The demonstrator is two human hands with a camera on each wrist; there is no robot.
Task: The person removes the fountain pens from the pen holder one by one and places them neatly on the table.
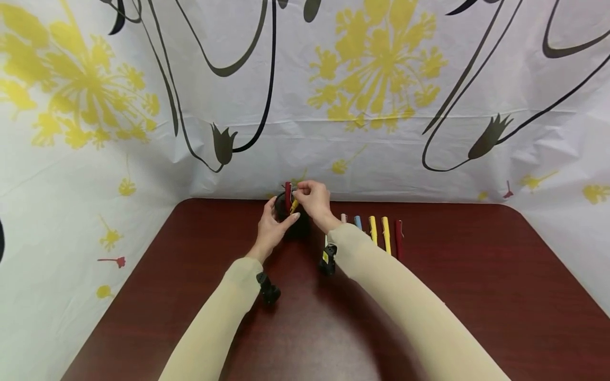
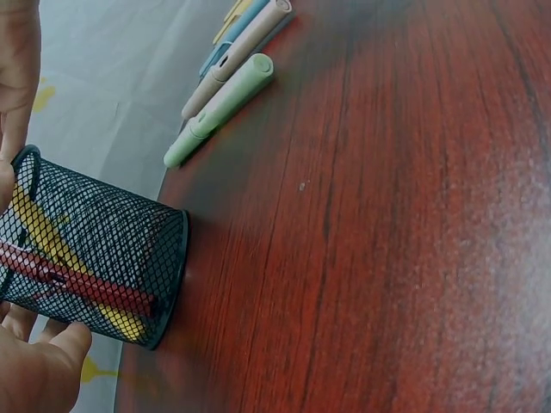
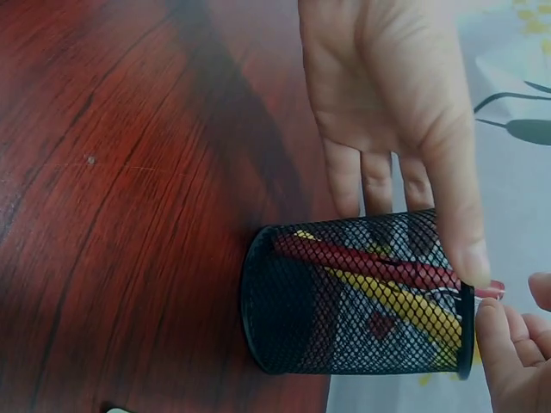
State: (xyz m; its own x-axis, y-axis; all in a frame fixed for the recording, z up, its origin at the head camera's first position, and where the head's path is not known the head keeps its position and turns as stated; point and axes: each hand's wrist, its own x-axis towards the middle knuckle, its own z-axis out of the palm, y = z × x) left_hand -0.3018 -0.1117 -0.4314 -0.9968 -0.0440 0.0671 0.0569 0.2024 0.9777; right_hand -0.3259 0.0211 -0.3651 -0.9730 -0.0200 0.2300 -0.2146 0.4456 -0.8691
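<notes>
Your left hand (image 1: 272, 227) is wrapped round the round black wire-mesh cup (image 3: 280, 301), with the thumb at the rim and the fingers along the side. The cup is near the far edge of the shiny red-brown wooden table (image 1: 452, 280). Your right hand (image 1: 315, 201) pinches the top of a slim yellow pen (image 3: 400, 301) at the cup's rim; most of this pen is inside, leaning. A dark red pen (image 3: 370, 258) leans in there too, and its end pokes out. To the right, more pens lie side by side: pale green (image 2: 224, 103), pink (image 1: 343, 217), blue (image 1: 358, 221), two yellow (image 1: 373, 228) and dark red (image 1: 398, 239).
</notes>
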